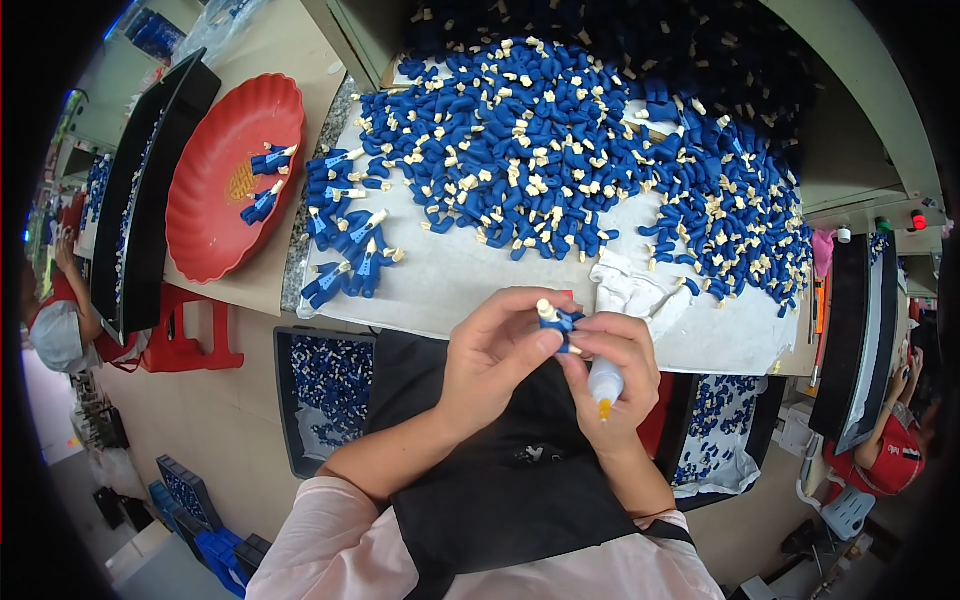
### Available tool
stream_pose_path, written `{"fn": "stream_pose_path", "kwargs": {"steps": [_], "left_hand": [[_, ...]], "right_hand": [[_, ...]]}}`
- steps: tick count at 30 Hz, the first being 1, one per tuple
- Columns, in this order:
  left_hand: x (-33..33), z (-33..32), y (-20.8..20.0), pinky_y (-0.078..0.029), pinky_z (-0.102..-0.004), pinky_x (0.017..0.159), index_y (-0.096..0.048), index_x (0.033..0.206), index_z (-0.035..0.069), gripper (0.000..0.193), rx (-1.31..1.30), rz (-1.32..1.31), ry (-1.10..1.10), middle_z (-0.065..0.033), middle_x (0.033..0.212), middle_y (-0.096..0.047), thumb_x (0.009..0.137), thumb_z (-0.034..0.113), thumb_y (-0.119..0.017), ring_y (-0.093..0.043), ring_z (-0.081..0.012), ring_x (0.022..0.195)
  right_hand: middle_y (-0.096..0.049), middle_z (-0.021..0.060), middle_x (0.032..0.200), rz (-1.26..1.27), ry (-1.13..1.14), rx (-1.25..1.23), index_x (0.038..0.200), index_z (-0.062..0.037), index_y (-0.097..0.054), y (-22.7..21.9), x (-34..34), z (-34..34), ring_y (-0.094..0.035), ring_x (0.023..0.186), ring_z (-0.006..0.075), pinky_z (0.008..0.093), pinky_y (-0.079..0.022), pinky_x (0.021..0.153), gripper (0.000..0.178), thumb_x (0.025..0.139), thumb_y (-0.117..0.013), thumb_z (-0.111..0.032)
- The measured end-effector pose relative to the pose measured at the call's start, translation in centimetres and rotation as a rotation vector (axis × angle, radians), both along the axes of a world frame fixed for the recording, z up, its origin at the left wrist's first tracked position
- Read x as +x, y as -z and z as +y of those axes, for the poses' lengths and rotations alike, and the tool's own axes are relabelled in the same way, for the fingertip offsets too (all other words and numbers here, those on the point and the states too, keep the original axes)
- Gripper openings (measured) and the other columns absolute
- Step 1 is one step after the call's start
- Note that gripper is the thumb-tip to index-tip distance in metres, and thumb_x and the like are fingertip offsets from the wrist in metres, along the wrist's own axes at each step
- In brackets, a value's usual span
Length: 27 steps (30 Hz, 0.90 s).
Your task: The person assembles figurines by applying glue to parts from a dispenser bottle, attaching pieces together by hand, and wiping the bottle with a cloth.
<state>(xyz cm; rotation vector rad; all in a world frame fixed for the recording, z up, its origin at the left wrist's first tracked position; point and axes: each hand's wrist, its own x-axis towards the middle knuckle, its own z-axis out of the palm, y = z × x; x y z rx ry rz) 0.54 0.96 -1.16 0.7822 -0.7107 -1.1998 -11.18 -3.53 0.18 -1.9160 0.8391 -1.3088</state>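
Note:
Above my black apron, my left hand (pixel 488 358) pinches a small blue figurine body (pixel 550 318) with a cream neck stub on top. Close against it, my right hand (pixel 622 372) has thumb and fingertips at the figurine's side; whether they hold a small part there is hidden. Tucked in the same hand is a white squeeze bottle (pixel 606 382) with a yellow tip pointing down toward me. Beyond both hands spreads a big heap of blue figurine arms (pixel 530 140) with cream hands. Several assembled figurine bodies (pixel 345 250) lie left of the heap.
A crumpled white cloth (pixel 630 290) lies on the white-covered table (pixel 420 300). Left stands a red scalloped dish (pixel 215 220) with two figurines, beside a black tray (pixel 150 180). Bins of blue parts (pixel 330 390) sit below the table edge. Other people work at far left and right.

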Motion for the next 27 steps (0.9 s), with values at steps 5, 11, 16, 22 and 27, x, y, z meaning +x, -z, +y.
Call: {"fn": "stream_pose_path", "kwargs": {"steps": [5,11,16,22,27], "left_hand": [[0.1,-0.2,0.1,-0.044,-0.0255,0.076,-0.053,0.104,-0.002,0.023,-0.028,-0.397,-0.102,-0.0112,0.103,-0.054,0.087,0.011,-0.045,-0.054,-0.0168,0.09],[0.6,-0.4,-1.2,-0.044,-0.0237,0.075,-0.051,0.11,-0.002,0.028,0.169,0.017,0.082,-0.0122,0.105,-0.052,0.086,0.012,-0.048,-0.053,-0.0157,0.09],[0.1,-0.3,-1.4,-0.043,-0.0235,0.074,-0.052,0.109,-0.003,0.028,0.051,-0.233,0.022,-0.0112,0.104,-0.051,0.085,0.01,-0.049,-0.051,-0.0131,0.09],[0.2,-0.6,-0.9,-0.042,-0.023,0.075,-0.052,0.109,-0.003,0.03,0.105,-0.164,0.074,-0.0102,0.104,-0.051,0.088,0.016,-0.043,-0.051,-0.0134,0.091],[0.3,-0.7,-0.8,-0.037,-0.0328,0.087,-0.044,0.116,-0.008,0.053,0.093,-0.067,0.178,-0.0156,0.11,-0.05,0.089,0.037,-0.033,-0.049,-0.0216,0.099]], "right_hand": [[-0.055,0.0088,0.081,0.012,-0.016,0.064,0.079,-0.0039,-0.059,0.4,-0.2,0.4,-0.056,0.071,0.0194,0.0258,-0.044,0.061,0.022,0.061,-0.067,0.006],[-0.054,0.0093,0.081,-0.065,0.001,0.151,0.078,-0.0034,-0.058,0.8,0.0,0.5,-0.055,0.071,0.0178,0.025,-0.043,0.062,0.019,0.064,-0.066,0.005],[-0.054,0.0094,0.082,-0.055,0.0,0.146,0.078,-0.003,-0.057,1.3,-0.1,0.6,-0.054,0.072,0.0178,0.0252,-0.043,0.064,0.017,0.065,-0.066,0.002],[-0.053,0.0091,0.081,-0.058,0.014,0.144,0.078,-0.003,-0.057,1.3,0.0,0.8,-0.054,0.072,0.0174,0.0251,-0.042,0.065,0.016,0.066,-0.066,0.002],[-0.053,0.0085,0.08,-0.073,0.036,0.148,0.078,-0.003,-0.056,1.4,0.0,0.5,-0.053,0.072,0.017,0.0249,-0.042,0.065,0.018,0.064,-0.066,0.004]]}}
